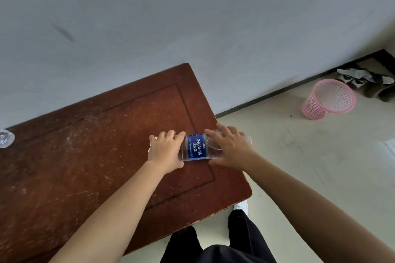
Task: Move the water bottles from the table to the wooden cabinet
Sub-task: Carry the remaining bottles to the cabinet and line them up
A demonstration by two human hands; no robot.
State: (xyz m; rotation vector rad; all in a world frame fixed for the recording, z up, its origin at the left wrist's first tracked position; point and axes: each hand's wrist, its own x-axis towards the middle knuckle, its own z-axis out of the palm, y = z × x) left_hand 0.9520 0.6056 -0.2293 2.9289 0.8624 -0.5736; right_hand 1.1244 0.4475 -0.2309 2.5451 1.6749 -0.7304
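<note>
Both hands, left hand [165, 151] and right hand [229, 149], clamp one water bottle [196, 149] lying sideways at the wooden counter's [85, 166] right edge; another bottle [6, 137] sits far left; whether this surface is table or cabinet, I cannot tell.

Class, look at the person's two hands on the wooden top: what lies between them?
In the head view, the blue label of the water bottle lies between the left hand and the right hand; the bottle lies sideways, each hand over one end.
</note>
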